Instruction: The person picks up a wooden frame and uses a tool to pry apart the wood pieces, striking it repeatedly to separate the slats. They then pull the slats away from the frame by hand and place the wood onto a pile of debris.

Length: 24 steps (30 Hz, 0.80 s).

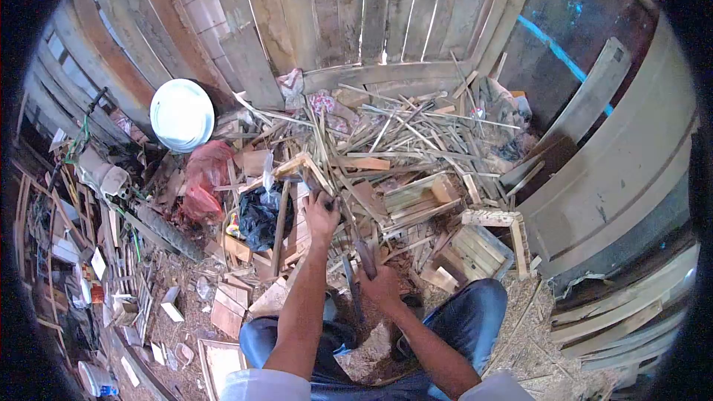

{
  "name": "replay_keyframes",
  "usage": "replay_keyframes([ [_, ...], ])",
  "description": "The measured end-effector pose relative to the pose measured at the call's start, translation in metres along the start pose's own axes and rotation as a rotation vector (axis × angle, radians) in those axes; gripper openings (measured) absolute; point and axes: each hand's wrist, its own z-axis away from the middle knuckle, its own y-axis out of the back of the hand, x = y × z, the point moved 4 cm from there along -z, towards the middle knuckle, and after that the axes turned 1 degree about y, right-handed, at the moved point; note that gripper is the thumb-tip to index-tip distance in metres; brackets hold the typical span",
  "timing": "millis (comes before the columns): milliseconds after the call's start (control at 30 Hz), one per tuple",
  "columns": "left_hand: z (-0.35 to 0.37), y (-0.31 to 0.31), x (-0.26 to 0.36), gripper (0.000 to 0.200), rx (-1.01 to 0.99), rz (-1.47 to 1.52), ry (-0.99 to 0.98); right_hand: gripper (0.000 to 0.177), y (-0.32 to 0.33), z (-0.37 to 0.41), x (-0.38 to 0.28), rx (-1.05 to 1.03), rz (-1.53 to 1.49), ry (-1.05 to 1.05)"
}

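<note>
My left hand (321,214) is closed, its fingers curled beside a pale wooden frame piece (318,171); what lies inside the fingers I cannot make out. Lower and to the right, my right hand (380,288) is wrapped around a dark brown flat tool (365,256) that points up and away from me. A long dark blade-like strip (352,291) stands just left of that hand, between my knees. Wooden slats (300,223) lie next to my left wrist, with a black plastic bag (266,217) farther left.
A heap of thin wood strips (416,137) lies against the plank wall (371,15). Slatted crates (420,200) stand to the right, near an angled wooden frame (494,219). At left are a white round lid (182,115) and a red bag (206,178). Shavings cover the floor.
</note>
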Motion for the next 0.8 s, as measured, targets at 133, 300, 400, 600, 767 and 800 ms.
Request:
replay_keyframes([
  [133, -0.003, -0.006, -0.005, 0.021, -0.049, 0.04, -0.022, 0.039, 0.003, 0.002, -0.009, -0.024, -0.065, 0.006],
  [300, -0.005, -0.005, -0.006, 0.021, -0.115, 0.053, 0.041, 0.033, 0.019, -0.006, -0.01, -0.003, -0.118, -0.034],
  [400, -0.005, -0.027, -0.029, 0.022, -0.142, 0.08, 0.002, 0.03, 0.035, -0.018, -0.017, 0.003, -0.097, 0.049],
  [600, 0.006, 0.002, -0.008, 0.034, -0.139, -0.06, -0.088, 0.03, 0.069, -0.02, -0.025, -0.025, -0.088, 0.023],
  [767, 0.025, 0.018, -0.007, 0.036, -0.172, -0.161, -0.079, 0.034, 0.054, -0.015, -0.012, 0.004, -0.079, 0.066],
  [800, 0.025, 0.011, -0.016, 0.036, -0.19, 0.013, -0.061, 0.034, 0.06, -0.013, -0.024, -0.021, -0.11, 0.036],
])
